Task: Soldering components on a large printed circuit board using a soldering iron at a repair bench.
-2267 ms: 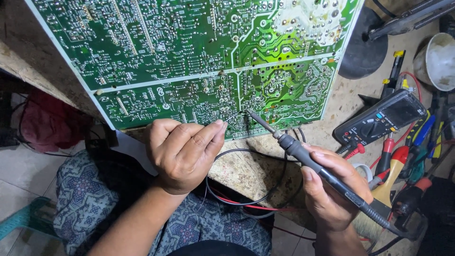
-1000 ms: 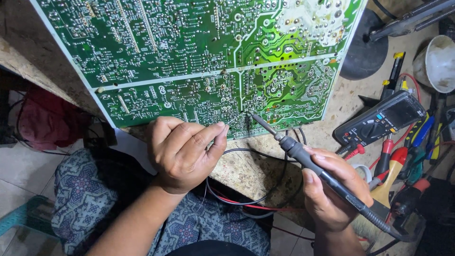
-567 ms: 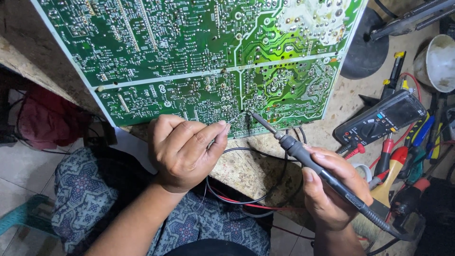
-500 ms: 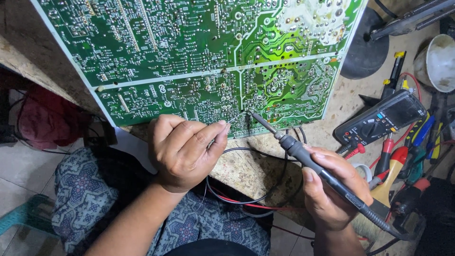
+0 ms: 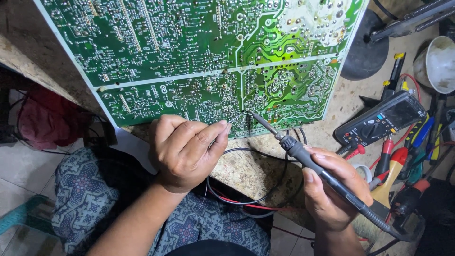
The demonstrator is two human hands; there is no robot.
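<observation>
The right hand grips the stiff, light soldering iron by its handle, while the left hand pinches thin, bendy solder wire at the fragile circuit board.

Soft, even light falls from above; the green circuit board is sharp, with mild glare on its pale upper patch. Dim shadow pools under the workbench edge.

Bare bench between circuit board and multimeter (probably passable); tools crowd right.
</observation>
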